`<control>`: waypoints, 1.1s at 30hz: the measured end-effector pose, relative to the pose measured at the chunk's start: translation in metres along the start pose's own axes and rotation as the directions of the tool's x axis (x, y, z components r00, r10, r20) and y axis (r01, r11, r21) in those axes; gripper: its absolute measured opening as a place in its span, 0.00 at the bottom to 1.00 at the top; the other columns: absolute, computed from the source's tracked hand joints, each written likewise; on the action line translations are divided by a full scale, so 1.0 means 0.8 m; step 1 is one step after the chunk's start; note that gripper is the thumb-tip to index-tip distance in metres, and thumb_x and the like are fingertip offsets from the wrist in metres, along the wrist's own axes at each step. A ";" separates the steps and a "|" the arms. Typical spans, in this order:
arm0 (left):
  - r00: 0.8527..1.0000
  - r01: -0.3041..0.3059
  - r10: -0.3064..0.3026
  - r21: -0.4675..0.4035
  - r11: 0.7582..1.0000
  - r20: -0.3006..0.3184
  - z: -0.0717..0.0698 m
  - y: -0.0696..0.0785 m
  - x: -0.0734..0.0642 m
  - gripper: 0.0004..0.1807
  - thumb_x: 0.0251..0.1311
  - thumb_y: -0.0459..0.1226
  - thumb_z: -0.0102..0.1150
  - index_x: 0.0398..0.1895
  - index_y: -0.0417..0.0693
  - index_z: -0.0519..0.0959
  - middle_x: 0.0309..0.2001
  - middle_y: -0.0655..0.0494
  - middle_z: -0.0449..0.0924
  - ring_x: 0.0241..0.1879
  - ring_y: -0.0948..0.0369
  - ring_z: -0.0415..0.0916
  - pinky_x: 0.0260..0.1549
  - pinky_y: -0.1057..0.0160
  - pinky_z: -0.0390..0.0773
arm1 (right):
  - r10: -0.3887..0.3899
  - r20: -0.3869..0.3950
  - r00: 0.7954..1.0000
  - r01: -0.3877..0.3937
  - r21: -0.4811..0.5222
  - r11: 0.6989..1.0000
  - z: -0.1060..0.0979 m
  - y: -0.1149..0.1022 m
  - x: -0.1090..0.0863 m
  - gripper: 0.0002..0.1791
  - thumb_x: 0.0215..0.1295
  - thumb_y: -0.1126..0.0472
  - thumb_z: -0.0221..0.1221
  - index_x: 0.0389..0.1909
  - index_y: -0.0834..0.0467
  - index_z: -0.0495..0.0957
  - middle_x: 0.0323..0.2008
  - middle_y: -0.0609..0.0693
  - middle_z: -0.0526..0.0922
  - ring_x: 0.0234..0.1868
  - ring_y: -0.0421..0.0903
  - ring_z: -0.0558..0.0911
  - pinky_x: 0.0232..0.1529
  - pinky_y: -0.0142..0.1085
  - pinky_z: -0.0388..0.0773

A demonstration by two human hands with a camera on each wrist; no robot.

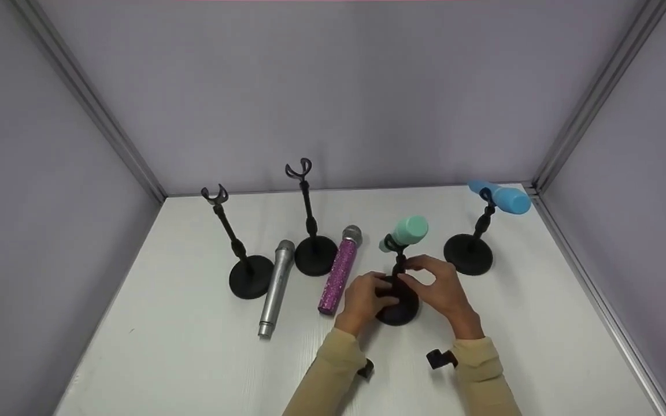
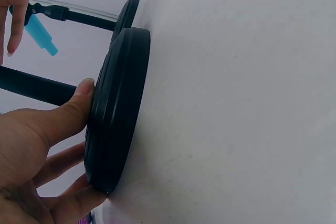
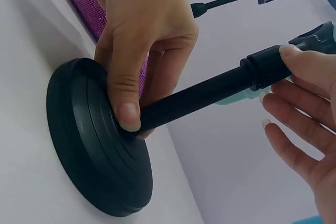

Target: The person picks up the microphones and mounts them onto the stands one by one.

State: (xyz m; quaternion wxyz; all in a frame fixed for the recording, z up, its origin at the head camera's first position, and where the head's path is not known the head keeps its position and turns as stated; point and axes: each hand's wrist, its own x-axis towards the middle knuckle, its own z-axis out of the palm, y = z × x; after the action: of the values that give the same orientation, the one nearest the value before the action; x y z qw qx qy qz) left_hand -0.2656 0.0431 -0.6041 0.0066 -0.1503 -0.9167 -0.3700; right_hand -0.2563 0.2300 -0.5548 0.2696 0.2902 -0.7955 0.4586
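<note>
A black tabletop microphone stand (image 1: 399,311) is between both hands, with a mint-green microphone (image 1: 411,230) lying in its clip. My left hand (image 1: 362,300) grips the round base (image 2: 119,108), thumb on its top by the pole and fingers at the rim. Higher up, my right hand (image 1: 441,287) pinches the collar (image 3: 265,66) at the top of the pole (image 3: 197,99), thumb on one side and fingers behind. Just left of the left hand lies a purple glittery microphone (image 1: 340,274) with a silver head.
A silver microphone (image 1: 276,286) lies farther left. Two stands with bare clips, one at left (image 1: 251,277) and one at centre (image 1: 315,256), rise behind the loose microphones. At back right another stand (image 1: 467,254) bears a blue microphone (image 1: 509,199). Grey walls (image 1: 344,92) enclose the white table (image 1: 194,358).
</note>
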 end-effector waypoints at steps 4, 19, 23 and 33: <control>1.000 0.000 0.000 -0.001 1.000 0.001 0.000 -0.001 0.000 0.18 0.53 0.45 0.78 0.46 0.51 0.91 0.57 0.53 0.86 0.58 0.53 0.83 0.60 0.54 0.80 | -0.025 0.053 0.998 0.026 -0.005 1.000 -0.004 0.007 0.001 0.19 0.49 0.74 0.75 0.42 0.58 0.87 0.38 0.52 0.91 0.38 0.50 0.88 0.44 0.31 0.83; 0.999 -0.026 0.026 0.013 1.000 -0.021 -0.001 0.000 -0.001 0.18 0.52 0.44 0.78 0.46 0.51 0.91 0.57 0.55 0.87 0.57 0.54 0.83 0.59 0.55 0.81 | 0.058 0.123 0.991 -0.060 0.012 0.998 -0.005 -0.001 0.007 0.15 0.54 0.71 0.74 0.44 0.58 0.88 0.37 0.50 0.91 0.39 0.49 0.89 0.44 0.37 0.85; 0.999 -0.025 0.025 0.007 1.000 -0.021 0.000 0.000 0.000 0.18 0.52 0.45 0.78 0.46 0.51 0.91 0.57 0.54 0.87 0.57 0.53 0.83 0.59 0.55 0.81 | 0.111 0.135 0.985 -0.111 -0.007 0.994 -0.005 -0.010 0.008 0.14 0.56 0.74 0.71 0.44 0.61 0.87 0.38 0.53 0.90 0.39 0.52 0.88 0.45 0.47 0.85; 1.000 -0.024 0.024 0.011 1.000 -0.020 0.001 -0.003 0.001 0.18 0.52 0.46 0.79 0.46 0.51 0.91 0.57 0.55 0.87 0.56 0.54 0.83 0.58 0.56 0.81 | 0.191 0.141 0.971 -0.200 0.058 0.978 -0.003 -0.004 0.002 0.15 0.58 0.71 0.71 0.47 0.59 0.87 0.42 0.52 0.91 0.43 0.49 0.89 0.48 0.45 0.87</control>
State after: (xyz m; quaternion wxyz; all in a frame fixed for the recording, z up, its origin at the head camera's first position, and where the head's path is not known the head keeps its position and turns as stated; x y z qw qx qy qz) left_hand -0.2669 0.0420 -0.6063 0.0210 -0.1577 -0.9167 -0.3665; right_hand -0.2548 0.2301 -0.5510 0.1582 0.2503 -0.8196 0.4905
